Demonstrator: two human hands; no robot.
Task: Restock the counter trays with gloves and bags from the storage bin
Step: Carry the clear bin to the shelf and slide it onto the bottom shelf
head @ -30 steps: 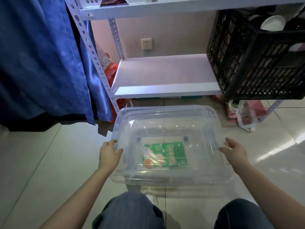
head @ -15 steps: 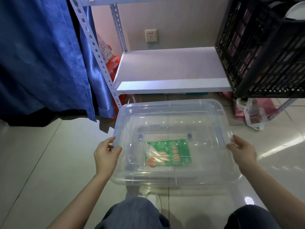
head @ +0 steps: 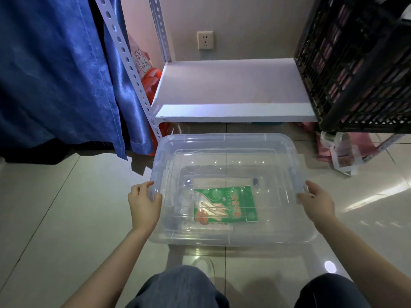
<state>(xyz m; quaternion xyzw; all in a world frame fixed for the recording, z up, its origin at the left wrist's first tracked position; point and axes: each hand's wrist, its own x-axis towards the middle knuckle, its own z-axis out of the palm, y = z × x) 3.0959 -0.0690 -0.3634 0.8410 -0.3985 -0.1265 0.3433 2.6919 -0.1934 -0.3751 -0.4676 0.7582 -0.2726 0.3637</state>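
Note:
A clear plastic storage bin [head: 224,143] with its lid on sits on the tiled floor in front of my knees. Through the lid I see a green packet of gloves [head: 224,204] lying flat on the bottom, with a paler packet partly under it. My left hand [head: 143,202] grips the bin's left rim, thumb on top. My right hand [head: 317,202] holds the right rim near the side latch, fingers curled over the edge.
A low white shelf board [head: 231,90] lies just behind the bin. A black slatted crate [head: 360,70] stands on the shelf at the right. A blue curtain [head: 57,74] hangs at the left beside a perforated upright [head: 131,70]. Pink bags [head: 347,150] lie under the crate.
The bin and both hands have kept their hold. The view has tipped down and closer, so the shelf and crate sit higher and larger in frame.

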